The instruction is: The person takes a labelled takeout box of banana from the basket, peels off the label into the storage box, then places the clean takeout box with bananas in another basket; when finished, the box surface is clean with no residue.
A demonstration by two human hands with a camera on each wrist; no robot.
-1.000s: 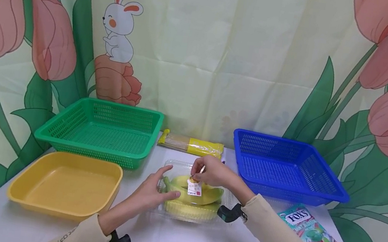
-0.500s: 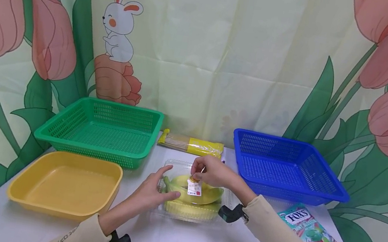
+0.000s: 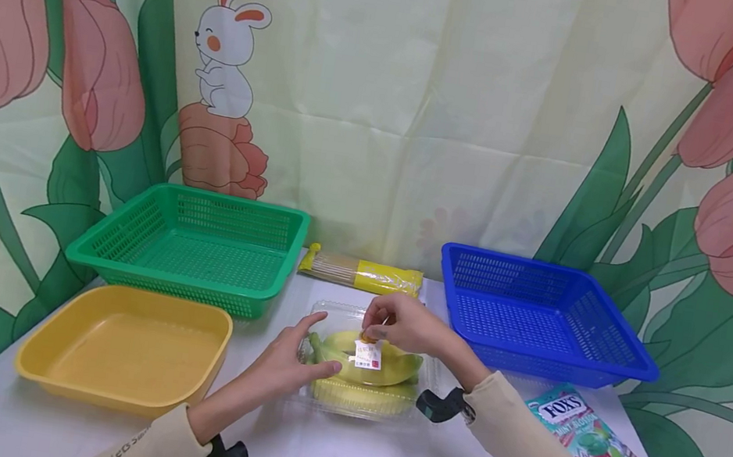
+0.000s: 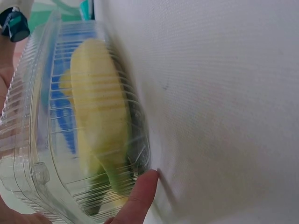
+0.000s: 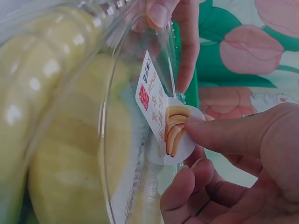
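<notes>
A clear plastic clamshell box (image 3: pixel 407 404) sits on the table with bananas (image 3: pixel 381 365) inside. On its lid is a white label (image 3: pixel 368 355) with a banana picture. The right hand (image 3: pixel 405 323) pinches the label's round end between thumb and fingers, as the right wrist view shows close up. Spread along the box's left side, the left hand (image 3: pixel 282 362) has its thumb over the near part of the lid. In the left wrist view a straight left finger (image 4: pixel 140 198) reaches down by the base of the box.
A green basket (image 3: pixel 187 288) stands back left, with a yellow tray (image 3: pixel 113 402) before it. At back right is a blue basket (image 3: pixel 545 366). A yellow packet of sticks or noodles (image 3: pixel 360 273) lies behind the box, and a Fox's candy bag (image 3: pixel 593 448) lies right.
The right hand and forearm have shifted slightly to the right, still pinching the label. The left hand and the box look unmoved.
</notes>
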